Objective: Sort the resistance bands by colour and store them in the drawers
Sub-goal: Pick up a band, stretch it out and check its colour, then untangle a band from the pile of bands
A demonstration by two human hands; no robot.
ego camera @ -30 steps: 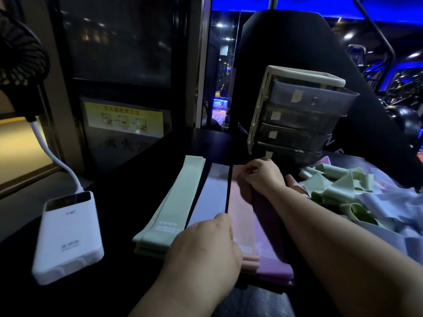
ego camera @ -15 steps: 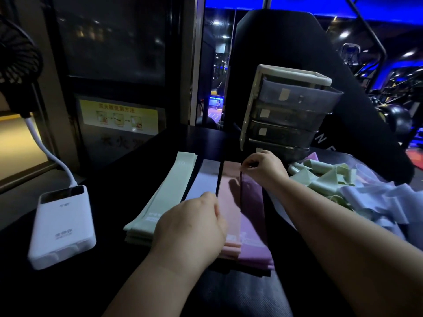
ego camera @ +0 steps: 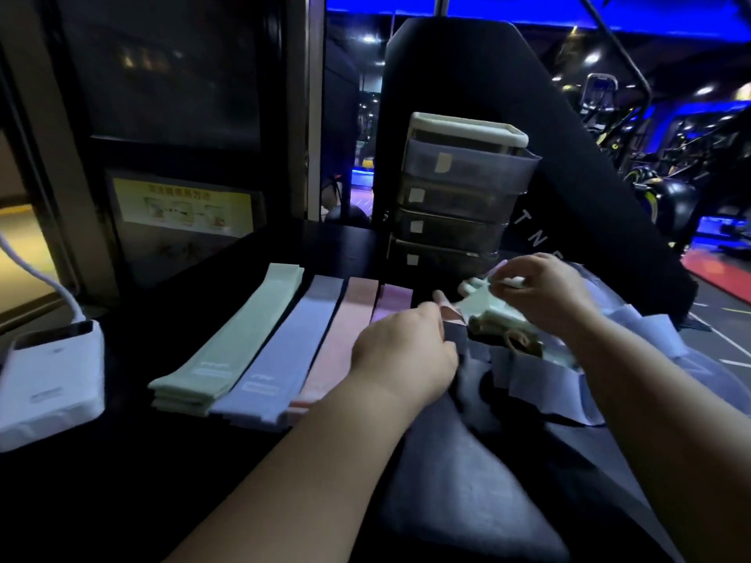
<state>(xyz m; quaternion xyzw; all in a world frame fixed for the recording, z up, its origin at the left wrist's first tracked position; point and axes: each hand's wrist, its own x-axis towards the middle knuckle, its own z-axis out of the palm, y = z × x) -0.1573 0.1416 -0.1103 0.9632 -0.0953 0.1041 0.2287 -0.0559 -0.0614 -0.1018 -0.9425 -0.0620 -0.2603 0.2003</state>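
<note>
Fingers [ego camera: 515, 271] of right hand [ego camera: 544, 292] pinch a pale-green flat rubber band [ego camera: 483, 307]; left hand [ego camera: 406, 355] unclear.
Free it gently; lay flat at 9 o'clock.

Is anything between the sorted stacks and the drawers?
Nothing visible: bare table lies between the stacks and drawers. The right hand pinches a green band at the unsorted pile; the left hand is beside it.
</note>
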